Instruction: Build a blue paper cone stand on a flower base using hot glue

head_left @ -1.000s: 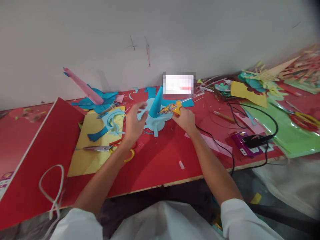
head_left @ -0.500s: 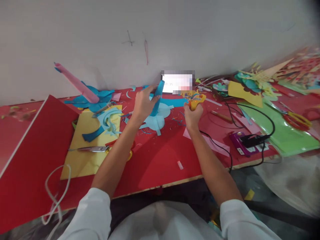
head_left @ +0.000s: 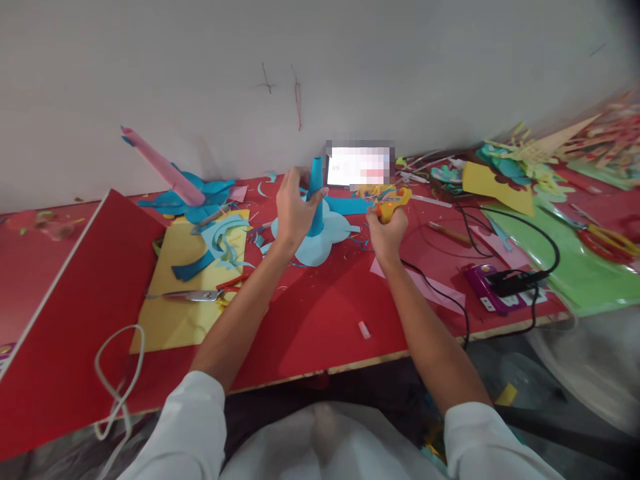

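My left hand [head_left: 296, 208] has its fingers around an upright blue paper tube [head_left: 315, 200]. The tube stands on a light blue flower-shaped paper [head_left: 317, 250] lying on the red table. My right hand [head_left: 387, 227] grips a yellow and orange tool [head_left: 397, 198], which looks like a glue gun, to the right of the flower. Behind the flower, a blue paper strip [head_left: 350, 205] lies between my hands. A pink paper tube [head_left: 163, 167] rises at a slant from a blue paper flower [head_left: 213, 195] at the back left.
Scissors [head_left: 193, 295] rest on yellow paper [head_left: 150, 327] at the left, beside a tilted red board [head_left: 75, 320]. A blurred screen [head_left: 357, 167] leans at the wall. Rightward are a purple power strip [head_left: 487, 293] with black cables, green sheets [head_left: 575, 280] and more scissors [head_left: 607, 243].
The blue tube has gone from leaning right to nearly upright, and the flower beneath it has turned. My left hand still holds the tube; my right hand keeps the tool. The view has shifted slightly.
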The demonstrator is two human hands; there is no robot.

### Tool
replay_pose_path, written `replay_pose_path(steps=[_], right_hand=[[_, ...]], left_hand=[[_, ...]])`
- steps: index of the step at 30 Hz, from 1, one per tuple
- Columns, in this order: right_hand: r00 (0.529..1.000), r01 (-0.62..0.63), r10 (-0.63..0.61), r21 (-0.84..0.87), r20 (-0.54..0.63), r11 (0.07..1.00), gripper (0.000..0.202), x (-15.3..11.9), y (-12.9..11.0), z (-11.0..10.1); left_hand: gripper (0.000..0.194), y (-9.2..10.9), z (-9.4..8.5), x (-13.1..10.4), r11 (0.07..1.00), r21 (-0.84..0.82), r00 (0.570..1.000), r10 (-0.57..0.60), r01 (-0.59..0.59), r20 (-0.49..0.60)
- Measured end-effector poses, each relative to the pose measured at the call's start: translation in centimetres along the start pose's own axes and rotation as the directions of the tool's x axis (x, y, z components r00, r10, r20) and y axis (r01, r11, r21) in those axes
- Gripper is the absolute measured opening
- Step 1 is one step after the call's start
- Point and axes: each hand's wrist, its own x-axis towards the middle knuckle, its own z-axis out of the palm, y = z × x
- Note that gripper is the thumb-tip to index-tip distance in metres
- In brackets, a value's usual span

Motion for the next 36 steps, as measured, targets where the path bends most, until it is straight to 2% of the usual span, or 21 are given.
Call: replay_pose_path(steps=[3,5,8,10,12,13,14,16,18,20,22,26,30,32,35,36], right_hand=[[0.999,0.021,-0.017,-0.094,0.037,0.995,0.028,-0.1,0.1,-0.1],[0.997,0.035,-0.026,-0.138,0.069,0.99,0.029,-0.1,0.4,0.0],[0.992,0.059,-0.046,-0.106,0.118,0.993,0.033,-0.3,0.7,0.1],[0.985,0.083,-0.075,-0.045,0.155,0.996,0.037,-0.7,0.5,0.1],[0.973,0.104,-0.103,0.006,0.207,0.995,0.04,-1.3,-0.1,0.1],[0.964,0.108,-0.11,0.021,0.241,0.994,0.041,-1.6,-0.4,0.1],[0.955,0.104,-0.107,0.028,0.276,0.994,0.042,-1.9,-0.8,0.1],[0.936,0.099,-0.098,0.014,0.338,0.995,0.043,-2.3,-1.4,0.2],[0.92,0.115,-0.095,-0.031,0.381,0.993,0.043,-2.6,-1.8,0.4],[0.904,0.147,-0.102,-0.077,0.416,0.986,0.043,-2.6,-1.9,0.5],[0.883,0.181,-0.114,-0.106,0.455,0.978,0.04,-2.4,-1.8,0.4],[0.854,0.234,-0.118,-0.171,0.507,0.957,0.03,-1.9,-1.3,0.2],[0.843,0.263,-0.106,-0.232,0.528,0.937,0.026,-1.0,-1.3,0.2],[0.824,0.312,-0.134,-0.244,0.55,0.918,0.029,-0.6,-1.4,0.2],[0.81,0.365,-0.152,-0.283,0.566,0.887,0.037,-0.5,-1.2,0.0],[0.815,0.374,-0.146,-0.315,0.561,0.872,0.041,-0.7,-1.1,-0.2]], left_hand=[[0.033,-0.3,-0.3,0.1,0.999,0.045,0.999,-0.019,0.017,0.038],[0.038,-0.8,-1.5,0.1,0.997,0.073,0.998,-0.028,0.024,0.06],[0.029,-1.6,-4.9,-1.1,0.981,0.185,0.994,-0.074,0.057,0.084],[0.018,-1.9,-7.5,-3.0,0.947,0.313,0.976,-0.131,0.071,0.175],[0.018,-1.9,-9.9,-5.5,0.919,0.39,0.933,-0.194,0.063,0.305],[0.018,-1.8,-10.9,-6.7,0.86,0.509,0.864,-0.279,0.031,0.419],[0.019,-1.7,-11.8,-7.9,0.782,0.623,0.83,-0.35,0.004,0.434],[0.022,-1.5,-12.8,-9.6,0.654,0.757,0.798,-0.448,-0.015,0.403],[0.024,-1.7,-13.1,-10.4,0.607,0.795,0.776,-0.512,0.024,0.368],[0.02,-2.3,-12.8,-10.5,0.645,0.761,0.756,-0.534,0.074,0.379],[0.013,-3.0,-12.4,-10.3,0.717,0.689,0.755,-0.508,0.103,0.416],[0.009,-3.7,-12.2,-9.6,0.838,0.524,0.785,-0.423,0.151,0.452],[0.014,-3.6,-13.1,-9.0,0.891,0.407,0.826,-0.377,0.199,0.42],[0.021,-3.7,-13.5,-8.7,0.891,0.391,0.797,-0.404,0.23,0.45],[0.025,-4.0,-13.3,-8.3,0.869,0.421,0.699,-0.47,0.26,0.539],[0.025,-4.0,-13.1,-8.3,0.86,0.443,0.688,-0.481,0.252,0.543]])
